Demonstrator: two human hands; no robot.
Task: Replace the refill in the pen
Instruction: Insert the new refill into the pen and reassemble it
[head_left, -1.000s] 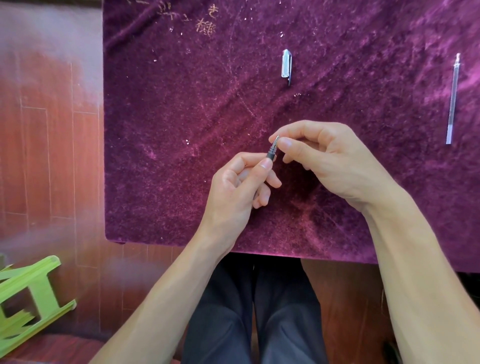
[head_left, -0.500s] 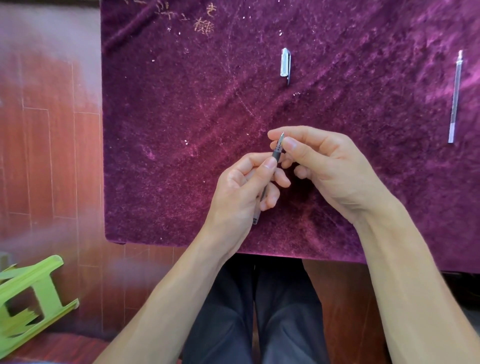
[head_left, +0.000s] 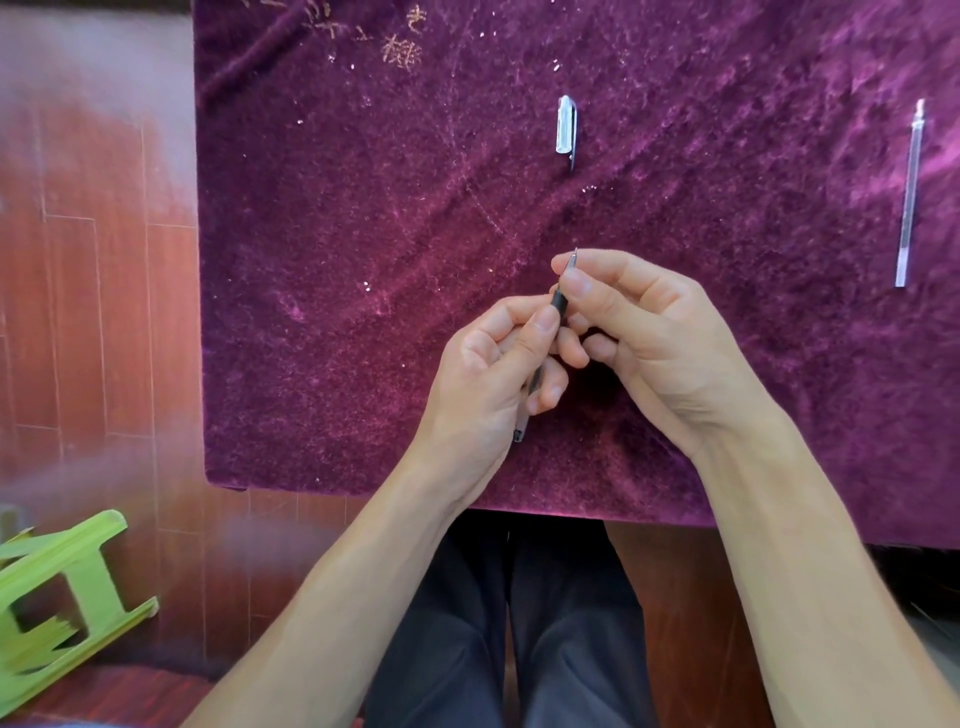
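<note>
At the centre of the frame I see the pen held just above the worktop, between both hands. It runs on a slant, with its fine metal point toward the upper middle of the frame. Its rear end pokes out below the left hand, toward the lower centre.

The left hand wraps the barrel, fingers curled round it and the thumb lying along it up to the black grip section. The right hand pinches the tapered front end between thumb and forefinger. Its other fingers curl loosely beneath (I cannot tell whether they touch the pen).

The pen is slim, with a matte black grip, a bright metal tip and a greyish, translucent lower barrel. A clear plastic cap with a clip lies in the upper middle, well apart from the hands. A long, thin, clear refill lies near the right edge, almost vertical in the frame, also well apart. Deep purple crushed velvet covers the worktop, creased and flecked with pale specks.

Both bare forearms rise from the bottom of the frame and converge on the pen. Dark trousers show below the worktop's near edge. A lime-green plastic stool sits at lower left on a reddish wooden floor.
</note>
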